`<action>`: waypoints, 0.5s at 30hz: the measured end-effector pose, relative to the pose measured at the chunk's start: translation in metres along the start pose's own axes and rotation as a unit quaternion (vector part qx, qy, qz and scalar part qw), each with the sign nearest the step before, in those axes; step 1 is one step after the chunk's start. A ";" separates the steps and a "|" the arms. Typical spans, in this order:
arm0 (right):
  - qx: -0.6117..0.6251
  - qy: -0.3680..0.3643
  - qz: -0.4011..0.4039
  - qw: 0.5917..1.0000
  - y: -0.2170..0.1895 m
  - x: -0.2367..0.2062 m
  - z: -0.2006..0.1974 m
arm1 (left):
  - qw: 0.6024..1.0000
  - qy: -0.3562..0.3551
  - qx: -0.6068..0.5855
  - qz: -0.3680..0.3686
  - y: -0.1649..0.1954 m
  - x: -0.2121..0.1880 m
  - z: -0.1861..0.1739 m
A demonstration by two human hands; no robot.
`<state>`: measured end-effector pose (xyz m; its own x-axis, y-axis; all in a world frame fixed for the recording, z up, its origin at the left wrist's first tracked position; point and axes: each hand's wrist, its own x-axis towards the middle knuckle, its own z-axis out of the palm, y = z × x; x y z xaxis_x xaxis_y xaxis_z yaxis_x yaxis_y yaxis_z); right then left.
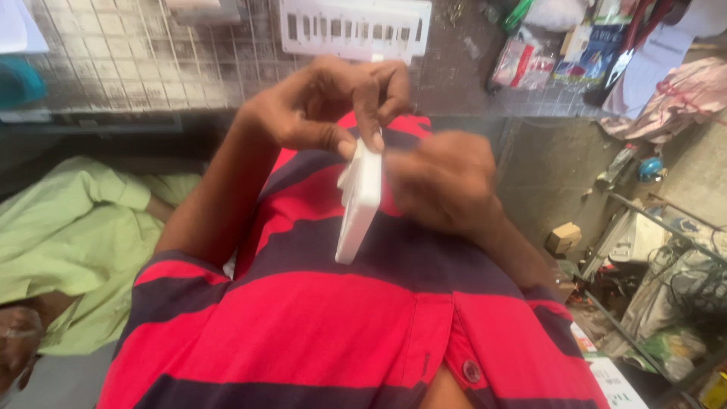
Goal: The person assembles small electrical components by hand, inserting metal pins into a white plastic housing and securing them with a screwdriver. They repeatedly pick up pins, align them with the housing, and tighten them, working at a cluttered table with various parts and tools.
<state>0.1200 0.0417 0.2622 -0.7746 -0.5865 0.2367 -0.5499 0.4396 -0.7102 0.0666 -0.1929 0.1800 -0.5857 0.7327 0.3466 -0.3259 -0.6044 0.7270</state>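
White plastic is what both hands work on: a flat, oblong white plastic plate, seen nearly edge-on, sits in the middle of the frame, held upright in front of the person's red and dark striped shirt. The left hand, just above centre, is closed on the plate's top end, thumb and forefinger pinching the upper edge with the other fingers curled over. The right hand, just right of centre, is curled against the plate's far face; its fingertips are hidden behind the plastic, so I cannot tell exactly how it grips, though it looks closed on the piece. Judging from this pose, the work goes best with the left pinch kept firm near the top so the plate does not twist, while the right hand does the fine fingering close to the edge; pressing near the supported end should spare thin plastic from flexing. Along the top of the frame runs a grey tiled bench carrying a white slotted panel at top centre and a heap of packets at upper right. Pale green cloth fills the left side, and wire racks with clutter occupy the lower right.
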 end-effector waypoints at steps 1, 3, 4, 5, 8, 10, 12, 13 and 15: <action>0.030 -0.024 0.014 0.999 0.000 0.000 -0.001 | 1.000 0.001 -0.003 -0.004 0.000 0.000 0.001; 0.025 0.018 -0.020 0.999 0.001 0.000 0.000 | 1.000 -0.004 0.000 -0.007 0.002 0.002 -0.002; 0.021 0.038 -0.040 0.998 0.002 0.001 0.000 | 1.000 -0.001 -0.001 -0.005 0.002 0.002 -0.002; 0.028 0.020 -0.017 0.999 0.003 0.002 0.001 | 1.000 0.004 -0.005 -0.005 0.002 0.002 0.000; 0.044 -0.001 0.002 0.999 0.004 0.002 0.003 | 1.000 0.000 0.003 0.001 0.002 0.003 0.000; 0.043 0.035 -0.063 0.996 0.004 0.002 0.005 | 1.000 -0.006 0.000 0.005 0.003 0.003 -0.001; 0.065 -0.007 0.011 0.998 0.004 0.001 0.005 | 1.000 0.011 -0.020 0.001 0.001 0.001 0.003; 0.070 -0.023 0.041 0.996 0.005 0.001 0.005 | 1.000 0.013 -0.018 0.000 0.000 -0.001 0.003; 0.045 0.011 -0.013 0.999 0.006 0.001 0.006 | 1.000 0.002 0.000 -0.002 0.000 0.000 -0.004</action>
<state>0.1180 0.0395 0.2542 -0.7669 -0.5823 0.2698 -0.5413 0.3609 -0.7595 0.0636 -0.1941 0.1773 -0.5881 0.7333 0.3410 -0.3287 -0.6020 0.7277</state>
